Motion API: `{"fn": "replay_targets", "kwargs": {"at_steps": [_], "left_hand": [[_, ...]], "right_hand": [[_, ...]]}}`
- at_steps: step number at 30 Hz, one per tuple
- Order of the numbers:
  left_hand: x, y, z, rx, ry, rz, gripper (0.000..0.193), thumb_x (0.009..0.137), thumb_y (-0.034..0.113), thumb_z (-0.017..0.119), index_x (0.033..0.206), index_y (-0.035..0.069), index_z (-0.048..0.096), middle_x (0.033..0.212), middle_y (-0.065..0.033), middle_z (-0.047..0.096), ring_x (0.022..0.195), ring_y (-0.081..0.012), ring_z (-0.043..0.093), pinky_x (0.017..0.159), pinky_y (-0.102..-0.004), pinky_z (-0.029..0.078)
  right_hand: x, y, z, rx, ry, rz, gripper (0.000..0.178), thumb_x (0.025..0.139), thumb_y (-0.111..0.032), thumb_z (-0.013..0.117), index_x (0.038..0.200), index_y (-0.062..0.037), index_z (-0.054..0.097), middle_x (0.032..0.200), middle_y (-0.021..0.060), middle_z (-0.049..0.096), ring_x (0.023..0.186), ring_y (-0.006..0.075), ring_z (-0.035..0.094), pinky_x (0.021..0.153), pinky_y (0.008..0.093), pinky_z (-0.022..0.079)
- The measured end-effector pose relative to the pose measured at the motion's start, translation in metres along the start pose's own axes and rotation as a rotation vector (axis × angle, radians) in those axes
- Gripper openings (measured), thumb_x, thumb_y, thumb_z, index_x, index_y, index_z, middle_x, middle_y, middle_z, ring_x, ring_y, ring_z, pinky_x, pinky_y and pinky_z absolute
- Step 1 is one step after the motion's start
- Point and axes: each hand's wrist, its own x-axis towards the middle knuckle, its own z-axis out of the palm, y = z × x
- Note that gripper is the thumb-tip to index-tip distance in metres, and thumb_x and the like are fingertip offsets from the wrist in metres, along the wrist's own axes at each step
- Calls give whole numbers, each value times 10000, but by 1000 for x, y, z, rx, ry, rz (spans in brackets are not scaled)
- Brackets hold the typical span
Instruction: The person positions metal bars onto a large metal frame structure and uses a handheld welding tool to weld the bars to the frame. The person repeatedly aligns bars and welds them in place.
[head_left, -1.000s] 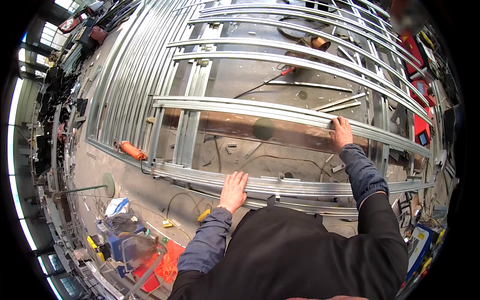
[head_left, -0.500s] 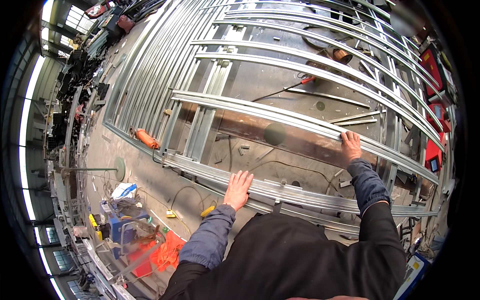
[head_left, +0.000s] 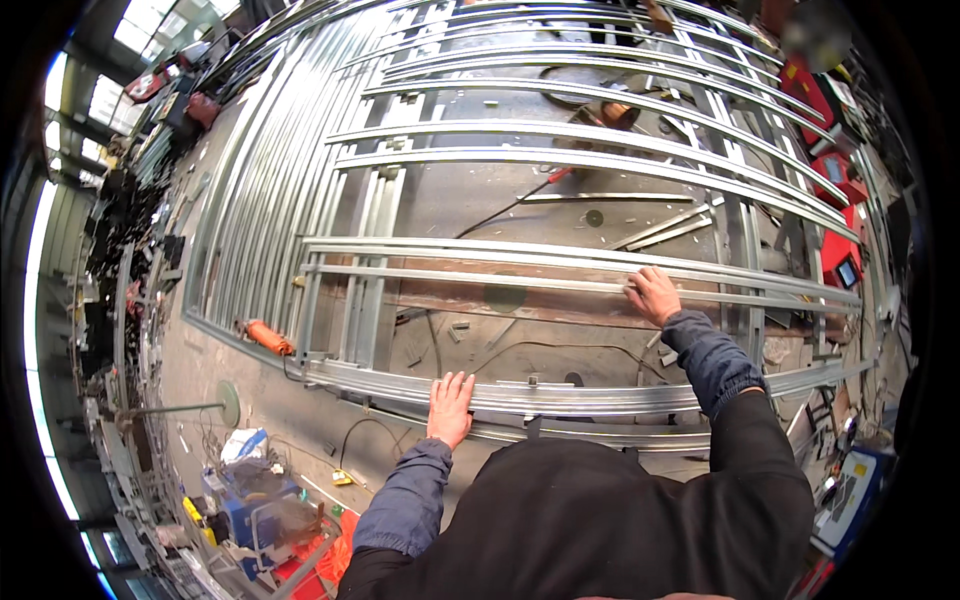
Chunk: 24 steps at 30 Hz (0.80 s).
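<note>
My left hand [head_left: 452, 410] lies flat with its fingers stretched out on the near metal beam [head_left: 600, 400], which runs across in front of me. Further out, my right hand [head_left: 654, 296] is closed over a long, thin silvery metal rail [head_left: 450, 274], its fingers curled on the rail's edge. Just beyond that one lies a second rail [head_left: 450, 249], with a narrow gap between them that tapers toward the right. Both rest across the lengthwise channels [head_left: 362, 320] of the frame. The underside of my right fingers is hidden.
More parallel rails [head_left: 560, 130] cross the frame further away, and a dense row of channels [head_left: 270, 170] lies at left. An orange power tool [head_left: 268, 337] sits by the frame's corner. Cables trail over the floor. Red machines [head_left: 838, 250] stand at the right.
The nearer rail has come apart from its neighbour, toward me, with my right hand on it. My left hand stays on the near beam. The whole view has turned slightly.
</note>
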Motion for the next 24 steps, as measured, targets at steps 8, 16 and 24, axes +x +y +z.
{"fn": "replay_targets", "kwargs": {"at_steps": [8,16,24], "left_hand": [[1,8,2,25,-33,-8,918,775,80,799,1629,134,466,1627,-131,475,1564,-377,378,1324,-576,241],[0,1,2,53,-61,-12,939,810,140,832,1657,155,427,1639,-120,462,1573,-363,371,1334,-568,231],[-2,3,0,91,-56,12,943,807,164,853,1649,141,429,1630,-129,468,1570,-370,372,1324,-574,248]], "right_hand": [[16,43,1,-83,16,404,470,1032,-486,632,1356,-155,709,1335,135,670,1342,344,549,1191,513,348],[21,47,8,-35,9,427,477,1005,-550,649,1255,-156,752,1199,133,676,1208,369,565,1121,509,358],[18,47,16,-26,115,397,442,984,-508,688,1229,-150,769,1179,107,674,1226,362,549,1152,503,335]]}}
